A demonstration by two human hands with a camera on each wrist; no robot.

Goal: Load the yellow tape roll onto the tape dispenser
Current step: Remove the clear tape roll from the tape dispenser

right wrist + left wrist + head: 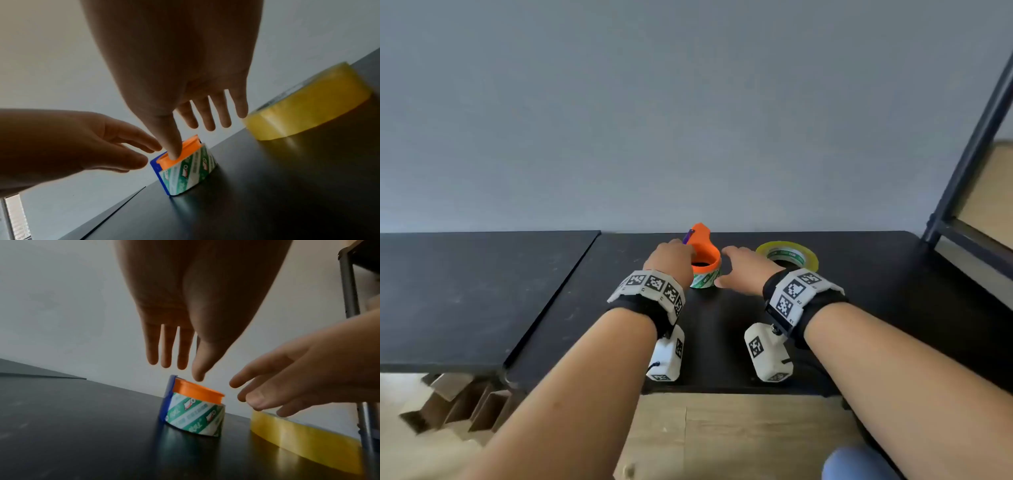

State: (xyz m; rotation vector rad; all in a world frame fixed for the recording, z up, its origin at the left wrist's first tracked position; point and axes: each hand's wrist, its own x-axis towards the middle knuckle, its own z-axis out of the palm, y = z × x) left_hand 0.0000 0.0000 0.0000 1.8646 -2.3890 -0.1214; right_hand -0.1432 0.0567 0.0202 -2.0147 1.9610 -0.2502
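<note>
The orange tape dispenser [705, 255] with a blue blade piece [167, 400] stands on the black table [722, 329]. A green-and-white tape core [195, 417] wraps its lower part. The yellow tape roll [787, 255] lies flat on the table to the dispenser's right. My left hand [671, 260] hovers at the dispenser's left side, fingers straight, thumb tip just above the orange rim [197, 389]. My right hand [743, 270] is spread between dispenser and yellow roll [304, 105], holding nothing. In the left wrist view its fingers [257, 386] stay apart from the dispenser.
A second black tabletop [465, 291] adjoins on the left with a seam between. A dark metal shelf frame [962, 164] rises at the right edge. A plain wall stands close behind the dispenser. Wooden floor [722, 438] and brown cardboard pieces [458, 404] show below the front edge.
</note>
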